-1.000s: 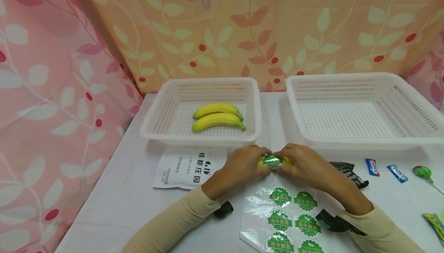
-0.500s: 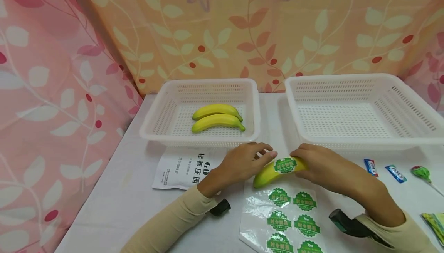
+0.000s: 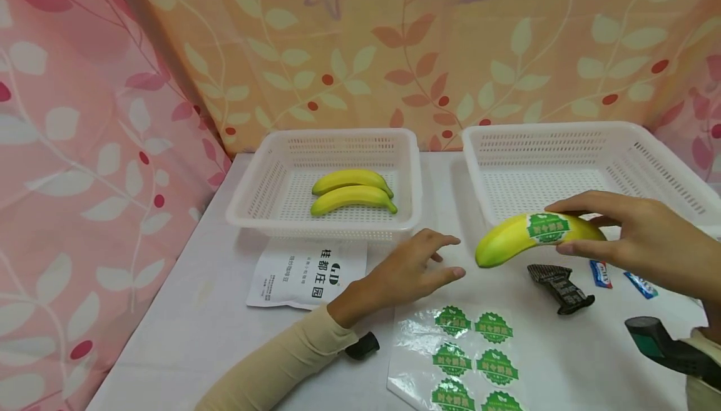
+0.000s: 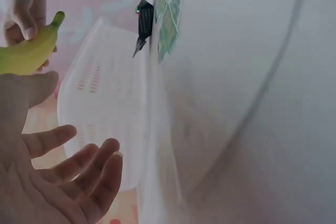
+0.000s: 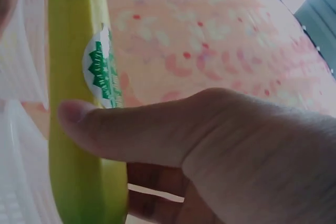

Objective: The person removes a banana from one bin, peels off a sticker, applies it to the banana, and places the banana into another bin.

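Note:
My right hand (image 3: 636,239) grips a banana (image 3: 507,241) near one end, thumb on one side and fingers on the other. The banana is off the table, in front of the right basket's near rim. A green and white sticker (image 3: 547,228) is on its skin; the right wrist view shows this sticker (image 5: 102,69) above my thumb. My left hand (image 3: 402,273) holds nothing, its fingers spread and relaxed, above the table between the white pouch and the sticker sheet. In the left wrist view its fingers (image 4: 86,169) are apart, with the banana (image 4: 31,51) beyond the thumb.
Two bananas (image 3: 353,200) lie in the left white basket (image 3: 323,228). The right white basket (image 3: 475,176) stands beside it. A sheet of green stickers (image 3: 417,361), a white pouch (image 3: 298,276), a black wrapped packet (image 3: 563,289) and small blue packets (image 3: 601,273) lie on the table.
Both hands were on the banana's sticker; the left has let go and drawn back slightly. My right hand has lifted the banana and carried it right, uncovering the black packet.

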Demonstrator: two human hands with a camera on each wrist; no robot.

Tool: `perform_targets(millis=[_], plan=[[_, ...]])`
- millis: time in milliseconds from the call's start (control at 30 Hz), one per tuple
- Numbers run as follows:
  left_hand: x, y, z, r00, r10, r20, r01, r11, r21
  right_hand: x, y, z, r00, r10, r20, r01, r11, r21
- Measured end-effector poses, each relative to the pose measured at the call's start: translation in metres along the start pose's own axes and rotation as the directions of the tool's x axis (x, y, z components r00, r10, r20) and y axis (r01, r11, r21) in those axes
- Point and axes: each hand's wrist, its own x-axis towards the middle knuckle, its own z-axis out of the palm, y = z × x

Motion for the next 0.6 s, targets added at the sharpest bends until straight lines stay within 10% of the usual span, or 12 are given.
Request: perform_targets(millis=[167, 367, 600], plan=[[0.008, 0.008, 0.004, 1.000, 0.003, 0.008, -0.003, 0.999, -0.044, 0.002, 0.018, -0.008, 0.993, 0.063, -0.099, -0.059, 0.997, 0.046], [0.033, 0.019, 0.009, 0.990, 0.006, -0.140, -0.013, 0.999, -0.044, 0.006, 0.034, -0.007, 0.974, 0.068, -0.218, -0.050, 0.995, 0.086], [0.065, 0.023, 0.016, 0.976, -0.045, -0.214, 0.028, 0.996, -0.081, 0.010, 0.048, -0.006, 0.976, 0.127, -0.179, -0.109, 0.988, 0.108]])
